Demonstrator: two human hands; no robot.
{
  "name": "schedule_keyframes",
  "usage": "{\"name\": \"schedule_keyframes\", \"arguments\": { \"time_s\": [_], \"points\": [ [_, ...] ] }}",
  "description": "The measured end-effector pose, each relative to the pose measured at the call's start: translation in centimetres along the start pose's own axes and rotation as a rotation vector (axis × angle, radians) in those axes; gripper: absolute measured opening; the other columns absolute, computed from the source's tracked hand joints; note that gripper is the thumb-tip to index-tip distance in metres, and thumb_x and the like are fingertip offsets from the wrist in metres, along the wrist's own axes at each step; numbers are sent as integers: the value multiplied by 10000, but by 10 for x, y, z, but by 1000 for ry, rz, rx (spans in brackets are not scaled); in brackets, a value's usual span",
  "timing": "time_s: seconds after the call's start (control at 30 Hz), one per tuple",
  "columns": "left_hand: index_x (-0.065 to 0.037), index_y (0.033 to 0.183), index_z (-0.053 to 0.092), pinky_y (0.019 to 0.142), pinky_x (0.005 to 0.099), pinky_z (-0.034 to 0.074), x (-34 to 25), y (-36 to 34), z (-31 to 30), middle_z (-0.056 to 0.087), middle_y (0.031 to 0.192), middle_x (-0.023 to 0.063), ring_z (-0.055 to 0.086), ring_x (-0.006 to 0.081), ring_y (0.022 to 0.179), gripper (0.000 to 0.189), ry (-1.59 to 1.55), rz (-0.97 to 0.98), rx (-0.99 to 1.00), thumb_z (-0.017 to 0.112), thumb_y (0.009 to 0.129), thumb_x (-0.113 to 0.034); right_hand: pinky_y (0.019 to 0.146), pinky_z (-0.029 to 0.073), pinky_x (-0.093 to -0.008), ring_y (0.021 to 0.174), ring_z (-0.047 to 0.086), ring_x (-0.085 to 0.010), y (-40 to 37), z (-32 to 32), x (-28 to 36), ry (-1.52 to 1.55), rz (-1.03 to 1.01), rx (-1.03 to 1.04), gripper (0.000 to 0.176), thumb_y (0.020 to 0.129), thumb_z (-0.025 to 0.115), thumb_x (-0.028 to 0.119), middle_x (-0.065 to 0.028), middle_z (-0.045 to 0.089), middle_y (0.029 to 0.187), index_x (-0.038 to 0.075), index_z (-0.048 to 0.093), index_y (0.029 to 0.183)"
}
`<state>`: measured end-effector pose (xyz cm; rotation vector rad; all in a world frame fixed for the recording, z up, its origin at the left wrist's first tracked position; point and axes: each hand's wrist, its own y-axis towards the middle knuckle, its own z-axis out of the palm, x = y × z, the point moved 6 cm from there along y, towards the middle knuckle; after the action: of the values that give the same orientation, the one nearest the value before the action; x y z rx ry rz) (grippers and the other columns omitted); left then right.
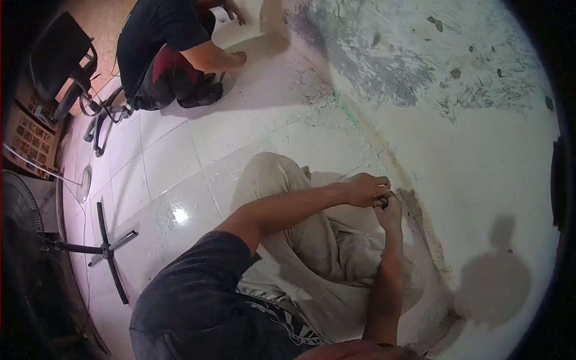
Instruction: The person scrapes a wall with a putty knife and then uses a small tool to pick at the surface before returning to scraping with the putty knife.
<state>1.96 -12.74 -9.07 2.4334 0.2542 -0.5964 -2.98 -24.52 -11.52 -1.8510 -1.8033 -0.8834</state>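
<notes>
My left hand (364, 189) and my right hand (392, 215) are brought together in front of my bent knees, near the foot of the wall. Both hands are closed, with the fingers curled. A small dark object (383, 203) shows between them, mostly covered by the fingers, and I cannot make out its kind. The wall base (414, 210) beside my hands has a rough, chipped strip along the floor.
Another person (174, 54) squats at the upper left, one hand near the floor. The wall (480, 150) has grey, scraped patches. Crumbs of debris (312, 90) lie on the tiles. An office chair (84, 78) and a fan stand (107, 250) are at left.
</notes>
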Motion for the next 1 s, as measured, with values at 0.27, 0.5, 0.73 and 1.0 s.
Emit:
{"name": "schedule_keyframes", "arguments": {
  "time_s": [0.27, 0.5, 0.73, 1.0],
  "points": [
    [-78, 955, 608, 724, 429, 519, -9, 3, -20, 553, 1224, 113, 643, 285, 858, 280, 43, 45, -111, 738, 783, -255, 665, 488, -357, 673, 617, -227, 2, 10, -23, 314, 25, 44, 194, 740, 593, 53, -143, 632, 738, -37, 611, 911],
    [-115, 973, 667, 899, 437, 434, -15, 17, -66, 564, 1236, 118, 547, 300, 1106, 197, 153, 16, -274, 692, 779, -93, 598, 438, -337, 611, 519, -155, 5, 4, -24, 290, 126, 1, 295, 815, 704, 248, -111, 580, 644, -38, 634, 842],
    [-50, 1029, 647, 950, 438, 414, -141, 16, -278, 586, 1189, 183, 527, 338, 1150, 249, 8, 425, -924, 670, 784, -10, 581, 458, -354, 560, 527, -174, 9, -5, -11, 190, 87, 23, 359, 816, 731, 338, -89, 576, 599, 21, 593, 721],
    [-45, 1041, 639, 945, 434, 416, -268, -22, -332, 587, 1186, 181, 531, 335, 1140, 258, 34, 985, -782, 669, 786, -14, 534, 408, -345, 523, 460, -191, 9, -4, -3, 186, -38, -9, 339, 818, 739, 279, -108, 508, 575, 31, 541, 699]
  ]
}}
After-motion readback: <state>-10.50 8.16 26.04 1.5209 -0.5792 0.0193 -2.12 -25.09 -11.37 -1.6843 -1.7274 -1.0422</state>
